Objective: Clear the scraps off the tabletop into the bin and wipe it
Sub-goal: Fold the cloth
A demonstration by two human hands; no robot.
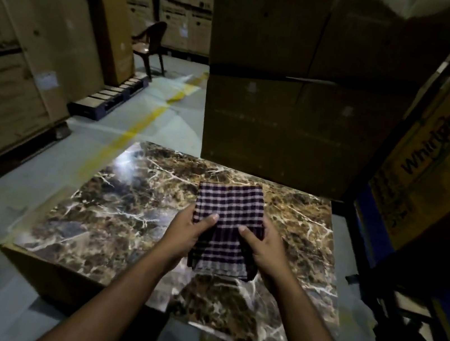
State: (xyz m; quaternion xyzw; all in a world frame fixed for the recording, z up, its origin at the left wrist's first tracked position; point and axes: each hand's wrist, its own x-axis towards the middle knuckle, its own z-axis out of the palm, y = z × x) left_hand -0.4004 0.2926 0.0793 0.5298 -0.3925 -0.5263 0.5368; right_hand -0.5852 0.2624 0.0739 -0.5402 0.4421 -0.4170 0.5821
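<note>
Fingers of the left hand [185, 232] curl under the left edge of a folded checked cloth [227, 223], with the thumb pressed on top; the right hand [263, 245] mirrors it on the other edge, thumb on top, remaining fingers hidden beneath the fabric. Both hands grasp the cloth, which is held above the middle of the marble-patterned tabletop [128, 214]; whether its far end touches the surface cannot be told. Both forearms reach in from the bottom edge, converging toward the cloth, their elbows cut off by the frame. The scene is dim and no scraps can be made out on the glossy top. A tall cardboard box [284, 121] stands just behind the table, its upper part cut off. Stacked cartons [16, 48] line the left, and a chair [149, 43] sits well apart in the aisle, blurred and dark.
</note>
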